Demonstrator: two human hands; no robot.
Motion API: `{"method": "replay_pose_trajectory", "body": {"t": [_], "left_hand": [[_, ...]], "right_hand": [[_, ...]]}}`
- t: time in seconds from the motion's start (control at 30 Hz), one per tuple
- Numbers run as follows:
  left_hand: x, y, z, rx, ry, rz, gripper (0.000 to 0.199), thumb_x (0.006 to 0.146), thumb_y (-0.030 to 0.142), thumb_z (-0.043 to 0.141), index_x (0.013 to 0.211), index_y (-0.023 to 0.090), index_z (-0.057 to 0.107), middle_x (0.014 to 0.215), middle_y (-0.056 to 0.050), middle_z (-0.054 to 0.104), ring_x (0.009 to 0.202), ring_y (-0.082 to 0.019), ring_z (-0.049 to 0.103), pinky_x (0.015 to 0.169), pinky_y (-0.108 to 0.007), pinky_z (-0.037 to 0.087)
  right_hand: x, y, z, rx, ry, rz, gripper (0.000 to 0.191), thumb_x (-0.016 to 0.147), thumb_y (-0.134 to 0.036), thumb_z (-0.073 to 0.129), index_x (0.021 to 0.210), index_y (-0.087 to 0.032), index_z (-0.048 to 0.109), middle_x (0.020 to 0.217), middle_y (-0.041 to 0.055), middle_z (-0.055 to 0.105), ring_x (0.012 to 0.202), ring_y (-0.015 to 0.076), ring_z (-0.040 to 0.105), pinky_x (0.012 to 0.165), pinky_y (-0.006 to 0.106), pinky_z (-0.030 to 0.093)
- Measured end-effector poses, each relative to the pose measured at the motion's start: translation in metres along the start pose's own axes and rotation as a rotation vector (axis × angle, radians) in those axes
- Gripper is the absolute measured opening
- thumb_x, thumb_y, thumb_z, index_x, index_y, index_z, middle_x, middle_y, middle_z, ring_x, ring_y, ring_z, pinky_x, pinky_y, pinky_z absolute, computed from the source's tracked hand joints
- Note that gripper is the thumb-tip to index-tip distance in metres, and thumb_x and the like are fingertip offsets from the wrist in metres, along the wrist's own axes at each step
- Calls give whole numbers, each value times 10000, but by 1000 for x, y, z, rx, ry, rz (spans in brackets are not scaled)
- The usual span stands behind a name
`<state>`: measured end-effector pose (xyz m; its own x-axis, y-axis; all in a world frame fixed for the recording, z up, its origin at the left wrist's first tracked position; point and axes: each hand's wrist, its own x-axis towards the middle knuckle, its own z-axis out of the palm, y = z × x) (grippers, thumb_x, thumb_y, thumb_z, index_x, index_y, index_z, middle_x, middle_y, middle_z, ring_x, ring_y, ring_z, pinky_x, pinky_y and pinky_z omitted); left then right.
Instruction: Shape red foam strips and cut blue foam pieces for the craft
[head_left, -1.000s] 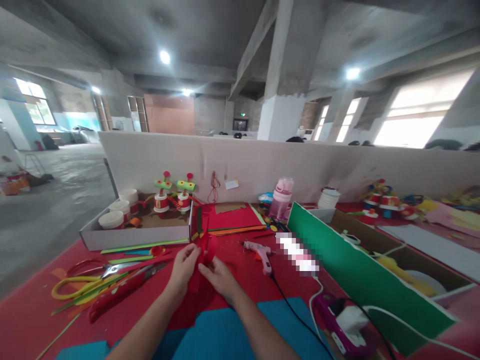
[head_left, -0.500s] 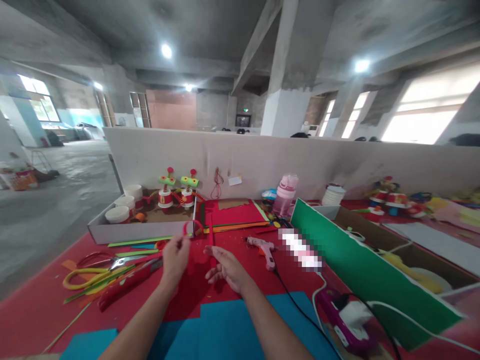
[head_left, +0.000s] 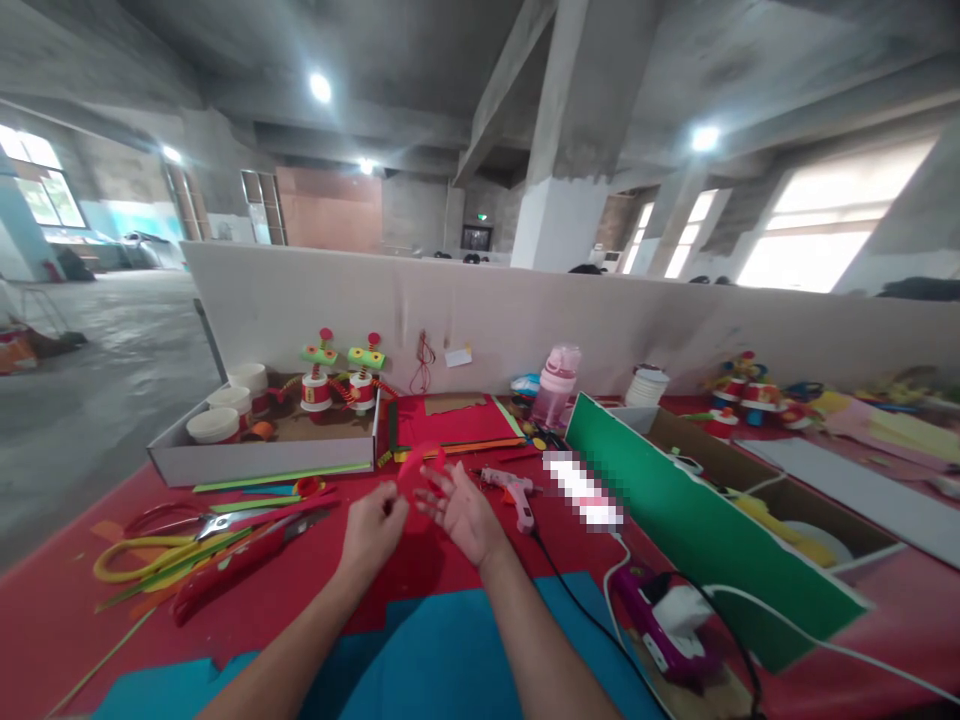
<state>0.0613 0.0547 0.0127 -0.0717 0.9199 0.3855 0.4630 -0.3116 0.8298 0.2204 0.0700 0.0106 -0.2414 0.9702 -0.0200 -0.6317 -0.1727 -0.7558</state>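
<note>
A narrow red paper strip [head_left: 421, 458] curves up in a loop between my two hands, over the red tabletop. My left hand [head_left: 373, 525] is closed in a pinch around one end of it. My right hand [head_left: 471, 515] faces it with fingers spread apart, its fingertips close to the loop; whether they touch the strip is hard to make out. Right of my right hand lies a pink glue gun [head_left: 516, 490]. To the left of my left hand are yellow-handled scissors [head_left: 150, 555] and a red-handled cutting tool [head_left: 217, 580].
A white box [head_left: 262, 462] with white cups and two paper-cup robot figures [head_left: 316, 390] stands at back left. Red paper sheets [head_left: 450, 425] lie behind my hands. On the right are a green-sided box [head_left: 697, 520], a pink bottle [head_left: 556, 385] and a purple power strip [head_left: 667, 630] with cables.
My hands have come closer together, and the red strip now arches between them. My right hand has turned palm inward with fingers raised. The camera view has shifted slightly right.
</note>
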Motion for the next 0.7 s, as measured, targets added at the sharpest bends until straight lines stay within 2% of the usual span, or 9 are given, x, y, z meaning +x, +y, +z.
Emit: {"method": "replay_pose_trajectory", "body": {"t": [0.07, 0.13, 0.23, 0.3, 0.37, 0.43, 0.5, 0.6, 0.7], "left_hand": [[10, -4, -6, -330, 179, -231, 234, 737, 368, 507, 596, 209, 410, 441, 64, 394, 407, -103, 381, 442, -216, 262], [21, -8, -19, -572, 338, -379, 223, 708, 399, 547, 642, 214, 441, 436, 75, 420, 387, -112, 392, 409, -216, 282], [33, -16, -40, -642, 522, -379, 207, 692, 382, 569, 656, 217, 449, 446, 81, 443, 398, -116, 415, 412, -215, 311], [33, -19, -46, -497, 523, -284, 212, 727, 383, 541, 639, 214, 449, 450, 76, 435, 408, -112, 411, 431, -213, 314], [26, -18, -41, -261, 372, -132, 250, 751, 359, 510, 579, 207, 412, 448, 67, 400, 421, -103, 398, 458, -213, 299], [14, -12, -27, -26, 105, 42, 263, 741, 301, 489, 529, 199, 369, 456, 53, 372, 442, -97, 387, 486, -218, 272], [-1, -1, -11, 180, -203, 194, 166, 701, 227, 481, 548, 190, 429, 487, 39, 417, 467, -97, 382, 508, -232, 238], [-21, 16, 3, 302, -541, 349, 140, 633, 148, 474, 525, 184, 392, 479, 40, 367, 457, -89, 270, 507, -264, 165], [-28, 24, 6, 205, -783, 380, 208, 598, 105, 480, 499, 181, 314, 465, 51, 273, 462, -83, 195, 500, -276, 144]], "right_hand": [[-2, -3, 1, 62, 16, -19, 418, 868, -477, 540, 1229, -291, 443, 1277, 65, 576, 772, 150, 676, 595, 276, 517], [-3, -5, -1, -19, 64, 5, 409, 882, -419, 527, 1255, -274, 441, 1228, 85, 613, 640, 120, 659, 503, 237, 485], [-4, -6, -5, -240, 83, 89, 376, 868, -404, 550, 1162, -168, 532, 1006, 120, 699, 432, 83, 562, 378, 191, 383], [-5, -3, -4, -319, 43, 96, 375, 845, -427, 585, 1085, -139, 585, 932, 118, 712, 416, 78, 543, 371, 188, 369], [-5, 1, 0, -308, -26, 76, 382, 814, -444, 631, 1034, -131, 625, 947, 118, 710, 539, 105, 615, 464, 207, 449], [-6, 5, 5, -253, -95, 40, 397, 781, -436, 682, 1042, -140, 642, 1018, 114, 697, 772, 150, 670, 668, 257, 519], [-7, 8, 8, -197, -119, -2, 455, 755, -419, 720, 1119, -164, 622, 1092, 101, 674, 932, 172, 653, 836, 304, 500], [-8, 6, 7, -141, -86, -39, 584, 741, -409, 740, 1249, -206, 535, 1185, 95, 628, 929, 178, 654, 868, 344, 496], [-9, 0, 3, -102, -86, -6, 612, 764, -457, 704, 1284, -223, 482, 1271, 112, 569, 910, 197, 661, 801, 374, 537]]}}
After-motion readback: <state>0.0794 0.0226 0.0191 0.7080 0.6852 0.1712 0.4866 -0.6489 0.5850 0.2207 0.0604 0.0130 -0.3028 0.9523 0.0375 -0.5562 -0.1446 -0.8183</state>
